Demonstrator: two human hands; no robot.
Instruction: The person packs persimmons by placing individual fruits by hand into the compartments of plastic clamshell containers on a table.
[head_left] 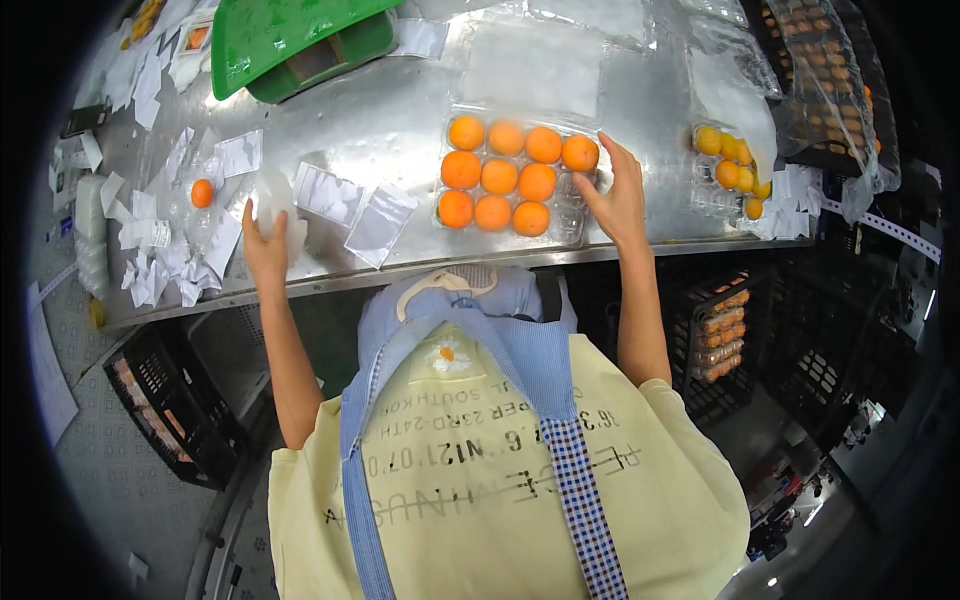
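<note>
A clear plastic tray (570,222) of oranges lies on the metal table, its front edge near the table's edge. Oranges fill most of its cups; the lower cups of the right column hold none. At the tray's upper right corner, my right hand (622,200) has its thumb and fingers apart beside the corner orange (580,153), at or very near its skin. To the left, my left hand (264,250) has thumb and fingers around a blurred, translucent plastic wrapper (274,195). A single small orange (202,193) sits left of that hand among wrappers and paper.
A green bin (290,45) stands at the back left. Paper slips (380,225) lie between my hands, and crumpled paper (165,270) is at far left. Another tray of yellower fruit (730,165) is on the right. Black crates (180,400) stand below the table.
</note>
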